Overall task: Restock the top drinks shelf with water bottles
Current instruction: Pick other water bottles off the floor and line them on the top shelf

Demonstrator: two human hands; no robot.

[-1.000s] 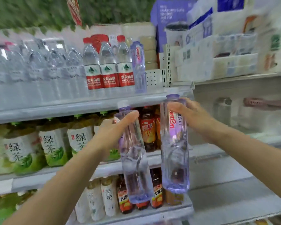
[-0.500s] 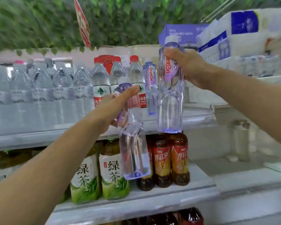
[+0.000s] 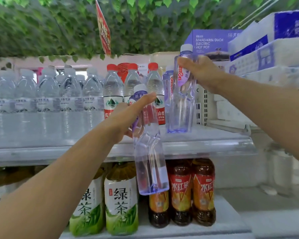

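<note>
My right hand (image 3: 199, 71) grips the upper part of a tall clear purple-tinted water bottle (image 3: 182, 107), whose base stands on the top shelf (image 3: 205, 142) near its right end. Just behind it stands another purple bottle (image 3: 168, 87). My left hand (image 3: 128, 116) holds a second purple-tinted bottle (image 3: 149, 152) by its upper part; this one hangs tilted in front of the shelf's front edge, its base below shelf level.
Red-capped water bottles (image 3: 113, 94) and rows of clear bottles (image 3: 47, 100) fill the top shelf to the left. Green tea bottles (image 3: 121, 200) and red iced-tea bottles (image 3: 181, 190) stand on the shelf below. A perforated white divider (image 3: 203, 104) bounds the right end; boxes (image 3: 212, 42) are stacked beyond.
My right hand lifted its bottle from below shelf level up onto the top shelf. My left hand rose with its bottle toward the shelf edge.
</note>
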